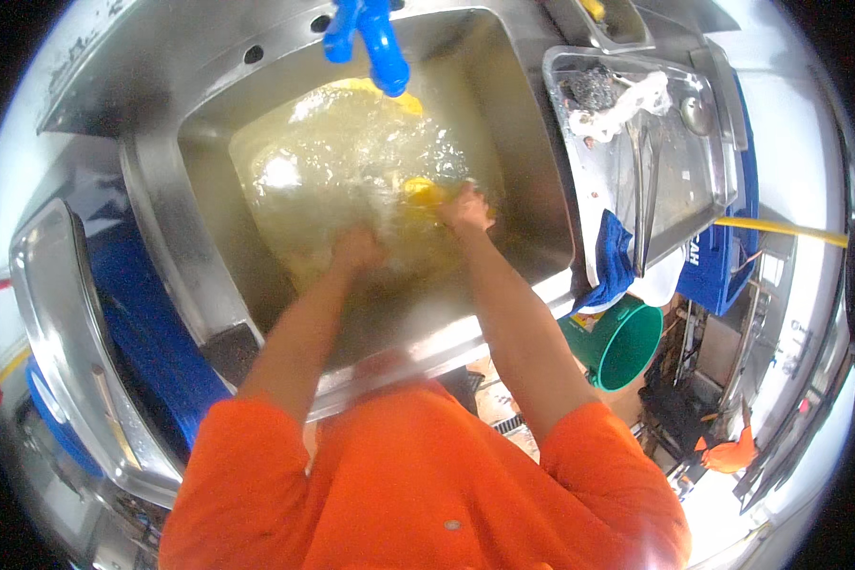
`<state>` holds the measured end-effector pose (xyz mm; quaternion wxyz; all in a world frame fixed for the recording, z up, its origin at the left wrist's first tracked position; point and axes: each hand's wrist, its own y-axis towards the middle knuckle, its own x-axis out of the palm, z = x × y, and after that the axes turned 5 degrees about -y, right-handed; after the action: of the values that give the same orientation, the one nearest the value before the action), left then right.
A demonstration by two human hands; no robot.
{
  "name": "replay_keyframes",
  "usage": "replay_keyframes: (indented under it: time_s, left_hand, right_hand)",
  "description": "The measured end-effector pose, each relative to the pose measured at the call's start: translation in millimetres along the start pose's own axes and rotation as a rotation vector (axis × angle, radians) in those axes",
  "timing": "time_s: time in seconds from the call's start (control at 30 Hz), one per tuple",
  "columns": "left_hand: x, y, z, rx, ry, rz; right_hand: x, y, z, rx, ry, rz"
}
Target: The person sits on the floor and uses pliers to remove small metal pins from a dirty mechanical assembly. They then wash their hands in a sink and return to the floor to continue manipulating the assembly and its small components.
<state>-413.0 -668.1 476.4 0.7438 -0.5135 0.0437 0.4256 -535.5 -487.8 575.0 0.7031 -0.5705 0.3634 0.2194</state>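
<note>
Both my arms reach down into a steel sink (518, 123) of cloudy, churning water (304, 199). My left hand (359, 249) is in the water near the middle; its fingers are hidden by the water and blurred. Further right, my right hand (467, 207) is at the water's surface with its fingers curled in, against a rounded yellow object (422, 192) that is half under water. The kind of yellow object cannot be made out. Another yellow piece (408, 103) shows in the water at the far side, below a blue tap (380, 57).
Right of the sink, a metal tray (679, 180) holds a steel scourer (594, 87), crumpled white material (627, 106) and long tongs (644, 190). A blue cloth (614, 256) hangs beside it. A green bucket (629, 342) stands below. At left leans a large metal tray (52, 275).
</note>
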Motion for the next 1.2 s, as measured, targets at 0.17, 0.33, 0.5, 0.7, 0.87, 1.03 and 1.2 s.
replay_keyframes:
  time_s: [0.17, 0.33, 0.5, 0.7, 0.87, 1.03, 1.2]
  left_hand:
    - [50.4, -41.6, -18.7, 0.163, 0.213, -0.129]
    - [2.4, -62.3, -12.3, -0.03, 0.165, -0.037]
    - [-127.5, -101.4, 163.6, 0.229, -0.974, 0.165]
    - [-215.9, -116.0, 336.5, 0.862, -1.85, -0.552]
    - [-203.2, -80.9, 379.1, 0.961, -1.964, -0.772]
    - [-168.3, -75.3, 372.7, 0.976, -1.448, -0.058]
    - [-176.4, -85.6, 320.6, 0.925, -1.142, 0.163]
  right_hand:
    - [55.8, 9.8, 15.3, -0.419, -0.136, -0.142]
    - [9.9, -36.1, 18.4, -0.642, -0.001, -0.402]
    - [-136.6, -136.9, 78.0, -0.388, 0.17, 0.076]
    - [-240.1, -118.0, 139.2, -0.424, 0.306, 0.705]
    - [-254.9, -93.2, 114.1, -0.368, 1.964, 0.278]
    - [-217.1, -54.3, 78.8, -0.395, 2.17, 0.38]
    - [-197.1, -86.3, 10.8, -0.582, 2.046, 0.292]
